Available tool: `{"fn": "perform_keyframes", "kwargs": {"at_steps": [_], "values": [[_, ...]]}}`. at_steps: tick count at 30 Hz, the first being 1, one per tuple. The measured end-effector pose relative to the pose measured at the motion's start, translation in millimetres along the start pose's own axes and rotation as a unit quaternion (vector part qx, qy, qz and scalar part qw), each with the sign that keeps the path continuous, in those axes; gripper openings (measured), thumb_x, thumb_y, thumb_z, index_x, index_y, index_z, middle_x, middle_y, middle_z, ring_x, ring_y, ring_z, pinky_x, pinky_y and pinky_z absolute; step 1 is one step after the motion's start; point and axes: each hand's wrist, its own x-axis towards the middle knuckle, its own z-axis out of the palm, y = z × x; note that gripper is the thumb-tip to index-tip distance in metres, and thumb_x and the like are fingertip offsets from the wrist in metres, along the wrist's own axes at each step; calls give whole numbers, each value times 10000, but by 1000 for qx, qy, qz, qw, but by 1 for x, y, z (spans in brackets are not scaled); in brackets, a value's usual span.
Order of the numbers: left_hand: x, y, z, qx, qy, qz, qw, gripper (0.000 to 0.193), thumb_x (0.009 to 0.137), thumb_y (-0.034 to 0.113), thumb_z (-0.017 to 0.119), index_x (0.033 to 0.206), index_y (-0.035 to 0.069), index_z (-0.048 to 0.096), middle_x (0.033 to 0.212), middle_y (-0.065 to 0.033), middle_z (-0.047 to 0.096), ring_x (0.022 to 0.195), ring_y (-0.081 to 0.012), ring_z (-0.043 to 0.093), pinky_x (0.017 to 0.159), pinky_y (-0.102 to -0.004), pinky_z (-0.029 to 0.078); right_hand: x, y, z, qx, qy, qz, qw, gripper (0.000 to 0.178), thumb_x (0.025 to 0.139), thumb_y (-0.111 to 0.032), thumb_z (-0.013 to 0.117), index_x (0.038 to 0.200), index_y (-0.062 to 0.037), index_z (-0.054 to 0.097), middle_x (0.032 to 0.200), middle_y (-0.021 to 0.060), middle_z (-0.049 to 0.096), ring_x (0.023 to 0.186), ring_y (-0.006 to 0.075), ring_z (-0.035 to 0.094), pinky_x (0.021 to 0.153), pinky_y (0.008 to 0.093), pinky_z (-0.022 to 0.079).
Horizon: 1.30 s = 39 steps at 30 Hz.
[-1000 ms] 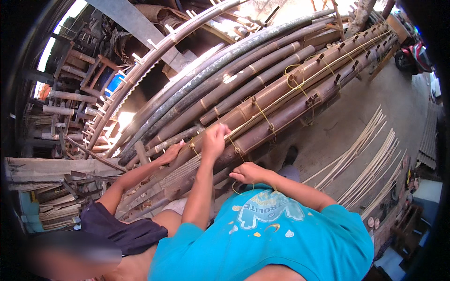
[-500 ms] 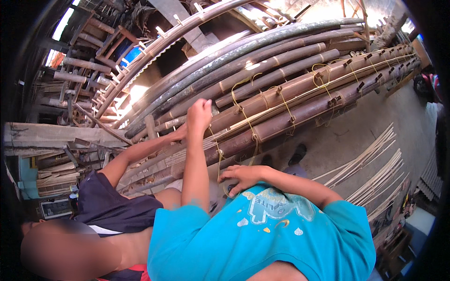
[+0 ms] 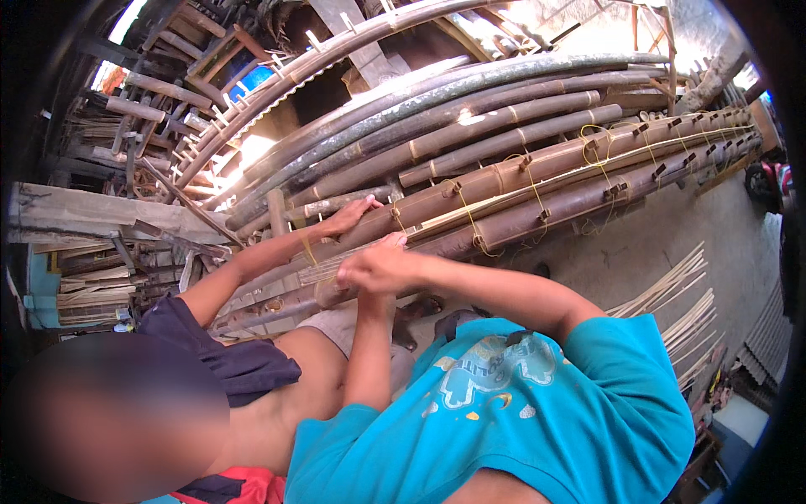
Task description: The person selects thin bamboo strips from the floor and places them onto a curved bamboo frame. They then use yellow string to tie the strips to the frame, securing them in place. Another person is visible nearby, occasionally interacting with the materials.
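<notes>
Two long brown bamboo poles point(image 3: 546, 217) run side by side, with dark pegs and loops of yellow twine point(image 3: 467, 220) along them. Pale thin bamboo strips point(image 3: 323, 270) lie between the poles. My right hand point(image 3: 366, 270), fingers curled, crosses in front of my left wrist over the near pole. My left hand point(image 3: 389, 244) rests by the strips, its fingers drawn together and partly hidden behind the right. What either hand grips is hidden. Just beyond, a co-worker's hand point(image 3: 354, 217) lies on the far pole, fingers stretched.
The co-worker in a dark shirt point(image 3: 222, 370) sits close on my left. More bamboo poles point(image 3: 504, 122) are stacked beyond. Loose split strips point(image 3: 672, 290) lie on the concrete floor point(image 3: 588, 256) to the right. A bamboo ladder-like frame point(image 3: 252, 109) stands at the far left.
My right hand has moved up and left from near my lap to my left wrist. My left fist has come down to the strips. The co-worker's hand has shifted right along the pole.
</notes>
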Motion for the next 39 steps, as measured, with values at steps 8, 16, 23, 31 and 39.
{"fn": "perform_keyframes", "kwargs": {"at_steps": [8, 16, 23, 31, 39], "values": [[12, 3, 1, -117, -74, -184, 973, 320, 1019, 303, 474, 1067, 39, 647, 964, -227, 672, 943, -416, 645, 788, -455, 503, 47, 101, -55, 70, 122, 132, 981, 588, 975, -529, 476, 959, 15, 698, 811, 171, 674, 732, 277, 620, 742, 396, 495], [0, -11, 7, -76, -21, -101, 992, 274, 1021, 269, 458, 1055, 50, 620, 889, -235, 637, 861, -426, 630, 712, -460, 491, 12, 12, -61, 348, 63, 66, 933, 360, 953, -300, 604, 736, -14, 584, 626, 15, 553, 588, 115, 493, 543, 325, 440], [27, 7, -15, -59, -66, -34, 996, 248, 1015, 209, 504, 1022, 9, 650, 757, -162, 638, 715, -276, 641, 699, -383, 492, -97, 72, 35, 38, -136, 6, 990, 346, 923, -301, 627, 711, -30, 593, 674, 215, 586, 632, 404, 570, 582, 460, 461], [137, -57, 12, 16, -63, -84, 994, 289, 1004, 255, 467, 1034, 49, 668, 883, -191, 684, 821, -318, 664, 717, -429, 509, -109, 51, -3, 200, -163, 106, 960, 463, 969, -331, 608, 625, -55, 468, 534, 42, 465, 495, 160, 440, 495, 362, 367], [179, -29, 44, 181, -323, -94, 924, 526, 936, 362, 532, 1287, -28, 572, 1288, -253, 583, 1206, -397, 552, 1037, -447, 428, -242, 117, -79, 634, 210, 247, 702, 327, 1004, -412, 526, 772, -187, 479, 732, -72, 408, 691, 70, 416, 747, 321, 473]]}}
